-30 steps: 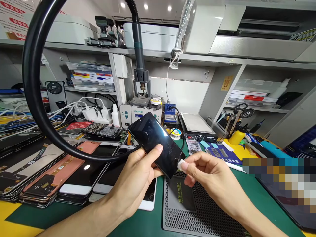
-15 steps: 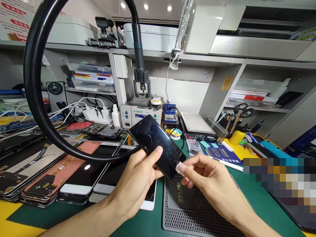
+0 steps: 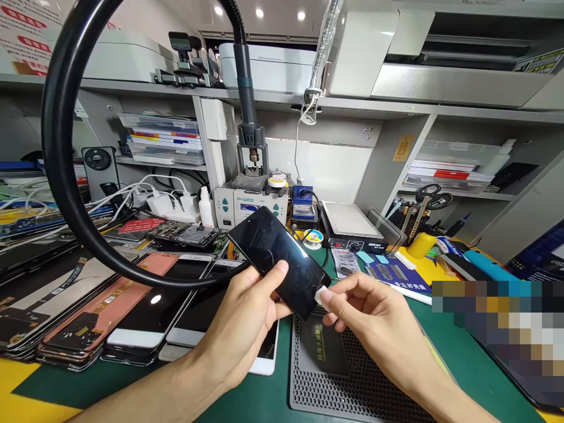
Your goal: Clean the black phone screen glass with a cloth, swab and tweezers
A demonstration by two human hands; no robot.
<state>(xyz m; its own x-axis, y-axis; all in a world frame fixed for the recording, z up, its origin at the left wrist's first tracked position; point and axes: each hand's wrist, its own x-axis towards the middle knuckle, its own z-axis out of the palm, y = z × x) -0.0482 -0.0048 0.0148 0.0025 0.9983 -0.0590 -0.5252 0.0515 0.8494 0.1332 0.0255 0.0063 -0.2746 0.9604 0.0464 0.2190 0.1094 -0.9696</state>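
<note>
A black smartphone (image 3: 279,258) is tilted in the air, its glossy screen facing me. My left hand (image 3: 253,308) grips its left long edge, with the thumb on the glass and the fingers behind. At the phone's lower right corner, my right hand (image 3: 361,308) pinches a small white flat piece (image 3: 322,295) between thumb and forefinger. It touches the phone's short bottom edge; I cannot tell whether it is a pick or a bit of cloth. Beneath both hands lies a grey perforated mat (image 3: 324,388).
Several phones and screens, including a white-bordered phone (image 3: 158,299), are stacked at left. A thick black hose (image 3: 66,194) loops over them from the rework station (image 3: 251,205). Behind stand a flat heating plate (image 3: 352,223), a solder spool (image 3: 313,237) and scissors (image 3: 434,197).
Hardly anything differs. The white piece stays at the phone's bottom edge, and the view has shifted very slightly.
</note>
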